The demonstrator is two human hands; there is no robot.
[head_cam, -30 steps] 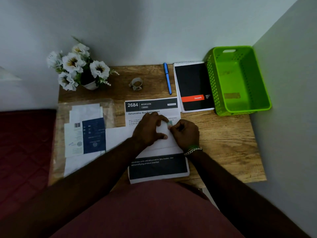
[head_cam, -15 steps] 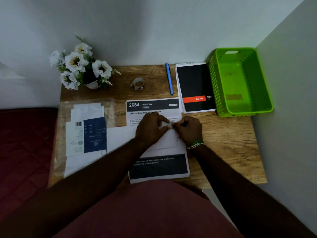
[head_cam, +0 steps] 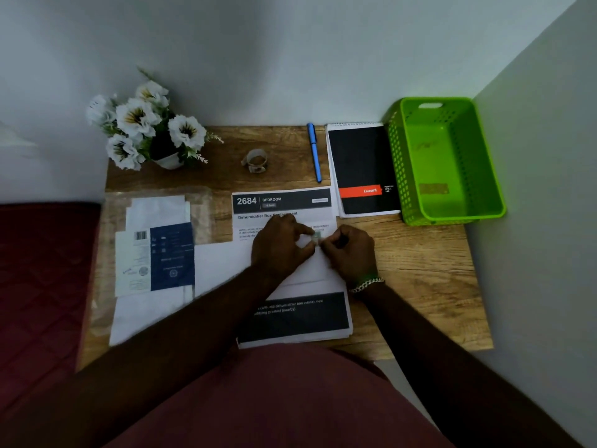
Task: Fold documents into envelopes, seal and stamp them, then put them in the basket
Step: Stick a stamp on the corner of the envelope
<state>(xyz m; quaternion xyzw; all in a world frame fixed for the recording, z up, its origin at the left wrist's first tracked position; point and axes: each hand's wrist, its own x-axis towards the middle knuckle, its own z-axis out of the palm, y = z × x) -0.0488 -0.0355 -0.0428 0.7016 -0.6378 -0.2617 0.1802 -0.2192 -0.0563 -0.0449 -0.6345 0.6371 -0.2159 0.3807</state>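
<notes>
A white envelope (head_cam: 223,265) lies across a stack of printed documents (head_cam: 292,313) at the middle of the wooden desk. At its upper right corner sits a small greenish stamp (head_cam: 317,236). My left hand (head_cam: 279,250) rests on the envelope, thumb and forefinger at the stamp's left edge. My right hand (head_cam: 350,250), with a bracelet on the wrist, pinches the stamp from the right with curled fingers. The two hands nearly touch over the stamp. A green plastic basket (head_cam: 447,206) stands at the desk's far right and looks empty apart from a label on its floor.
A black spiral pad (head_cam: 363,166) and a blue pen (head_cam: 314,151) lie behind the documents. A small roll of stamps or tape (head_cam: 256,160) sits mid-back, a pot of white flowers (head_cam: 145,124) at back left. A clear pack of envelopes (head_cam: 155,250) lies left. Walls close behind and right.
The fingertips of both hands have drawn closer together over the stamp at the envelope's corner. The envelope and papers lie where they were.
</notes>
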